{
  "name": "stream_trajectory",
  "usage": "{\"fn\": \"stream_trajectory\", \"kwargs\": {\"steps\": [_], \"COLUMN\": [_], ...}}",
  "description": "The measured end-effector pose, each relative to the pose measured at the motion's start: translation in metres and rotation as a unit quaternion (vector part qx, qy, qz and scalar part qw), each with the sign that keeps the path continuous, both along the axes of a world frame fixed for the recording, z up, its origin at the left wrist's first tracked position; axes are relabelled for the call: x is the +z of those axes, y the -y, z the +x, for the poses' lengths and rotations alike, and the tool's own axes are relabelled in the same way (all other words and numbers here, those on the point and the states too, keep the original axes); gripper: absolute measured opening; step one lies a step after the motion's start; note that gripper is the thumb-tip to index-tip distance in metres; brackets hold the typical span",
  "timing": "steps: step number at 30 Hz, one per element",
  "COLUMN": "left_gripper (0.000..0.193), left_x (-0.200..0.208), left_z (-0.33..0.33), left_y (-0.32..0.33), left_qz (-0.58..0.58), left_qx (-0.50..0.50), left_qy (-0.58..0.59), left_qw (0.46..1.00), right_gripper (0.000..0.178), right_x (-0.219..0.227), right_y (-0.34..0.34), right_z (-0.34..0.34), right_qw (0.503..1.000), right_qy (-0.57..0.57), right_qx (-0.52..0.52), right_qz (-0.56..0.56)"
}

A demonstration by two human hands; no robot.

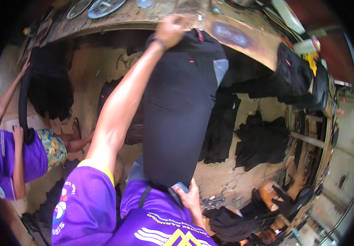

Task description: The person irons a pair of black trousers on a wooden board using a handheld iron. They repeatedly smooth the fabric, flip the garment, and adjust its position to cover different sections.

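Note:
A long black cloth garment (177, 98), which looks like trousers, hangs from the table edge down toward my lap. It has a red tab at its top and a grey-blue patch on its right side. My left hand (172, 30) is at the garment's top by the table edge, its fingers smeared by motion. Close to my body, at the garment's lower end, my right hand (190, 197) is closed on a small grey-blue thing (180, 192) whose kind I cannot make out.
The wooden table (140, 18) runs across the far side, with a dark scorched-looking patch (231, 35). Dark garments (261, 139) lie on the floor at right. To the left, a person in purple (21, 156) holds black cloth (47, 86). Black clothes (292, 69) drape over the table's right end.

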State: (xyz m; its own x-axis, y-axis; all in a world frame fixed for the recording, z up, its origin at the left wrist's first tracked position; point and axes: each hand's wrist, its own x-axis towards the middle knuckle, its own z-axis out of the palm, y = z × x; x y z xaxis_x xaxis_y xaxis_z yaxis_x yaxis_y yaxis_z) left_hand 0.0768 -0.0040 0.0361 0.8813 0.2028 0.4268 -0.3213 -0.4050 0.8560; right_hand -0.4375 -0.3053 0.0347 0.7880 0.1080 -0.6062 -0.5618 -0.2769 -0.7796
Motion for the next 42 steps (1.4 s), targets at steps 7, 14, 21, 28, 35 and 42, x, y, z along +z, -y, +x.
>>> {"fn": "stream_trajectory", "kwargs": {"steps": [7,14,21,28,35,42], "left_gripper": [0.069,0.050,0.061,0.097,0.105,0.120], "left_x": [-0.077,-0.049,-0.019,0.008,-0.030,-0.021], "left_z": [-0.270,-0.461,-0.234,-0.362,-0.132,-0.072], "left_y": [0.002,-0.012,-0.092,0.004,0.018,0.024], "left_qz": [-0.206,-0.007,0.332,0.387,0.435,0.526], "left_qx": [0.017,-0.023,0.011,-0.299,-0.154,-0.215], "left_qy": [-0.296,-0.319,-0.164,-0.222,-0.015,-0.065], "left_qw": [0.932,0.948,0.929,0.844,0.887,0.820], "right_gripper": [0.062,0.106,0.114,0.088,0.046,0.058], "right_x": [0.032,0.061,0.051,0.036,-0.013,0.030], "right_y": [0.004,-0.030,-0.113,-0.055,-0.043,-0.096], "right_z": [-0.091,-0.009,0.106,0.142,0.373,0.302], "right_qw": [0.966,0.945,0.942,0.968,0.953,0.847], "right_qy": [-0.176,0.184,0.211,-0.010,0.148,0.427], "right_qx": [-0.016,0.020,0.042,-0.238,-0.258,-0.216], "right_qz": [-0.189,-0.271,-0.258,-0.079,-0.055,-0.231]}}
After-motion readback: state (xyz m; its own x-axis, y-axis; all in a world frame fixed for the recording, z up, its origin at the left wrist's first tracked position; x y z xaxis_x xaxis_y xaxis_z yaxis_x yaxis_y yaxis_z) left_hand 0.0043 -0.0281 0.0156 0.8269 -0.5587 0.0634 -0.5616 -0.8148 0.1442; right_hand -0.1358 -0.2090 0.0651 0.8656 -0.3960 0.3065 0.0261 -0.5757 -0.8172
